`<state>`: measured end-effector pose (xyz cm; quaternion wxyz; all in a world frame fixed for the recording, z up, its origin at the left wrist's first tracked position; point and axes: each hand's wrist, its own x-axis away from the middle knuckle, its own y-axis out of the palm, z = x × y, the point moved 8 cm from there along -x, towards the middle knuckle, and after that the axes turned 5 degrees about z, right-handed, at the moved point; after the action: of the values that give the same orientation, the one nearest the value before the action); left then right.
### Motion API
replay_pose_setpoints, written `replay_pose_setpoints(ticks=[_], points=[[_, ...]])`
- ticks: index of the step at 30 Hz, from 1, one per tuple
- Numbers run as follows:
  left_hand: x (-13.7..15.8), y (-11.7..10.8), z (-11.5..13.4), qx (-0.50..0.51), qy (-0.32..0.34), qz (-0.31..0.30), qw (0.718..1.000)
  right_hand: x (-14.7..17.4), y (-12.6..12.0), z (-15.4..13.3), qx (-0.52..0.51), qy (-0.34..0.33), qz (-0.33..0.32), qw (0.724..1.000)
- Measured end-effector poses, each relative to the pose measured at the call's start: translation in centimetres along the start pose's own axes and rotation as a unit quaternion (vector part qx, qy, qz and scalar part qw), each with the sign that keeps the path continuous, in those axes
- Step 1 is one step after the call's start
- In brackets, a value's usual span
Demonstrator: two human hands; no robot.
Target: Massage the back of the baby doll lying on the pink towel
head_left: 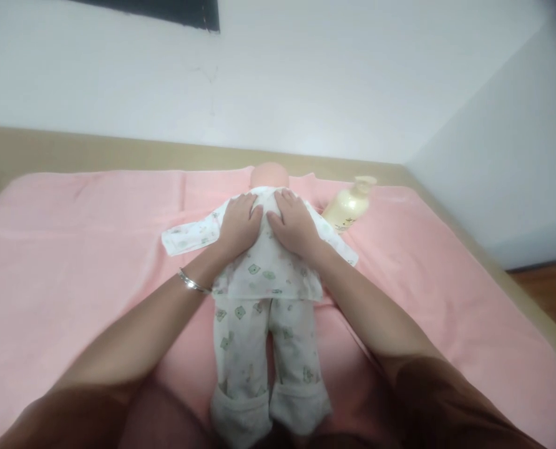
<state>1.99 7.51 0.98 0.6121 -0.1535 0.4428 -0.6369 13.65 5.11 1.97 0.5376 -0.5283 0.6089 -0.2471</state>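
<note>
A baby doll (268, 175) lies on a pink blanket, its head away from me and its face out of sight. It wears a white printed shirt (268, 268) and matching trousers (243, 349) with turned-up cuffs. My left hand (241, 221) rests flat on the left side of the doll's upper body. On the right side my right hand (294, 221) lies flat in the same way, fingers pointing toward the head. Both hands are open and touch the shirt, with the thumbs near each other. The doll's sleeves spread out to both sides.
A pale yellow pump bottle (347, 207) lies tilted on the pink blanket (72, 262), just beyond the doll's right sleeve. The tan surface edge (118, 148) meets a white wall (282, 93) behind. Wooden floor (546, 290) shows at the far right.
</note>
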Motion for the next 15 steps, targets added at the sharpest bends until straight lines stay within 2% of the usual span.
replay_pose_setpoints(ticks=[8, 15], points=[[0.08, -0.02, -0.25, -0.01, -0.015, -0.01, 1.0, 0.02, 0.47, 0.31, -0.003, 0.007, -0.008, 1.0], [0.06, 0.02, -0.26, -0.002, -0.004, 0.008, 1.0, 0.0, 0.41, 0.36, -0.004, 0.008, -0.002, 1.0]])
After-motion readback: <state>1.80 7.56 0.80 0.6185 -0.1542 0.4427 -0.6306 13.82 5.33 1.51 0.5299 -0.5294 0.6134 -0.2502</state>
